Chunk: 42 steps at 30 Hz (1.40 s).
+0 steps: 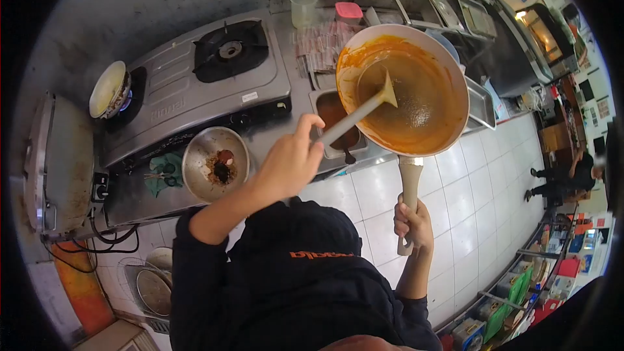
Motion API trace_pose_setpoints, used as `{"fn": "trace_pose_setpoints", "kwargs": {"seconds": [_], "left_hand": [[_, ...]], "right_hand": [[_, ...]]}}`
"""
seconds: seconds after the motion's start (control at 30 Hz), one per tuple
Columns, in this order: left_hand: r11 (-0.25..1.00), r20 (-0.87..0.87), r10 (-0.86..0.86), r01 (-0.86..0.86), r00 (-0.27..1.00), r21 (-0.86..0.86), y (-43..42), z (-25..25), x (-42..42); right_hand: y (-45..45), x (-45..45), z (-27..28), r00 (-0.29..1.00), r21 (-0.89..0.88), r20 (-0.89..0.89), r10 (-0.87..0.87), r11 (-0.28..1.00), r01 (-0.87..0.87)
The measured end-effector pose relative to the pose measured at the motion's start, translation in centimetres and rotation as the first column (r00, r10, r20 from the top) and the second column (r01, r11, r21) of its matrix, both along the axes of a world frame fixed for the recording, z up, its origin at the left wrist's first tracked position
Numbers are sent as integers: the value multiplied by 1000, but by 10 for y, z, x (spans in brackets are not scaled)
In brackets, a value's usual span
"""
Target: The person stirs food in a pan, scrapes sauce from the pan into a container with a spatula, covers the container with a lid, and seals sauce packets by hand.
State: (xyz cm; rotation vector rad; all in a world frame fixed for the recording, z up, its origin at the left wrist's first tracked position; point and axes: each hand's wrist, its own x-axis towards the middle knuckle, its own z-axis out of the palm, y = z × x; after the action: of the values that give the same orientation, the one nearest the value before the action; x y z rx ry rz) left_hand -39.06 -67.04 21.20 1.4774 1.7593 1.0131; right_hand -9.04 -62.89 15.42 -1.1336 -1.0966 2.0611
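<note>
My right hand (413,222) is wrapped around the beige handle of a cream-coloured frying pan (448,58), holding it up off the counter. Orange-brown sauce coats the pan's inside, with a shiny brownish layer in the middle. My left hand (289,164) grips the grey handle of a spatula (356,117). The spatula's pale, sauce-smeared head is inside the pan. Partly hidden by the pan, a rectangular metal container (314,101) of reddish-brown sauce sits on the counter, a dark utensil end at its near edge.
A two-burner stove (175,78) stands at left; a small pan (109,88) sits over its lit flame. Nearby are a metal bowl (237,148) of spices, a green cloth (162,174), sachets (322,49) and a plastic jug (303,10). Another person (580,172) is far right.
</note>
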Motion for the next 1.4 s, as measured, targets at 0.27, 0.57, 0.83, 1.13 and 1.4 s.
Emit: {"fn": "trace_pose_setpoints", "kwargs": {"seconds": [0.27,0.57,0.83,1.13,1.4], "left_hand": [[950,-245,308,-282,919,136,-15,13,-17],[830,-382,554,-528,740,181,-26,26,-107],[823,-346,558,-452,754,343,-14,12,-166],[678,11,653,-591,757,438,-17,-24,-144],[664,557,599,-745,576,56,4,-184,-10]], "right_hand": [[20,-103,36,961,-69,-155,227,968,-240],[34,-279,25,828,-21,-234,509,849,-528],[42,-363,17,808,-17,-237,539,830,-558],[64,-306,3,825,329,63,562,768,-549],[232,-24,-129,271,783,620,-736,601,-159]]}}
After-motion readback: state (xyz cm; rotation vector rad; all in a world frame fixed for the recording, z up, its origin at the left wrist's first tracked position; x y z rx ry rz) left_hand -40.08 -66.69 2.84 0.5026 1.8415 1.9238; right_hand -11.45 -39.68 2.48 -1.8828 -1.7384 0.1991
